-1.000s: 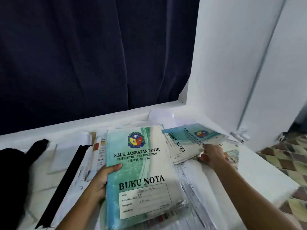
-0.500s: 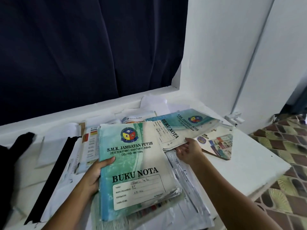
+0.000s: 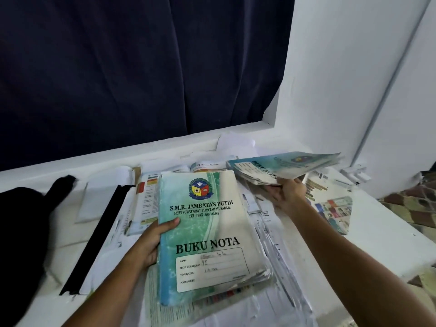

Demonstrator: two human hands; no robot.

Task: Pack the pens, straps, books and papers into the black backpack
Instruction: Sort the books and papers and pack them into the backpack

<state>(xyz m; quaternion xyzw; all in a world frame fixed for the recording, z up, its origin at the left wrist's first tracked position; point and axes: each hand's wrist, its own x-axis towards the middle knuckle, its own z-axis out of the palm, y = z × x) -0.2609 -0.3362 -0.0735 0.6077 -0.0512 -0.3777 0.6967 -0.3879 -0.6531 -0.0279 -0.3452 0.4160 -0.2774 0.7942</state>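
Observation:
My left hand (image 3: 153, 241) grips the left edge of a stack of books topped by a green "BUKU NOTA" notebook (image 3: 207, 234), thumb on the cover. My right hand (image 3: 286, 195) holds a second teal notebook (image 3: 283, 166) from below, lifted off the table and tilted. The black backpack (image 3: 18, 244) lies at the far left, partly out of frame. A black strap (image 3: 99, 234) lies diagonally on the papers beside it. Loose papers (image 3: 278, 274) lie under the stack. No pens can be made out.
A white table (image 3: 382, 244) carries everything, its right edge dropping to a patterned floor (image 3: 415, 204). A colourful printed booklet (image 3: 332, 208) lies at the right. A dark blue curtain (image 3: 141, 67) hangs behind, and a white wall (image 3: 354, 67) stands at the back right.
My right hand has lifted the second notebook off the table and tilted it up. My left hand keeps its grip on the stack, which has stayed in place.

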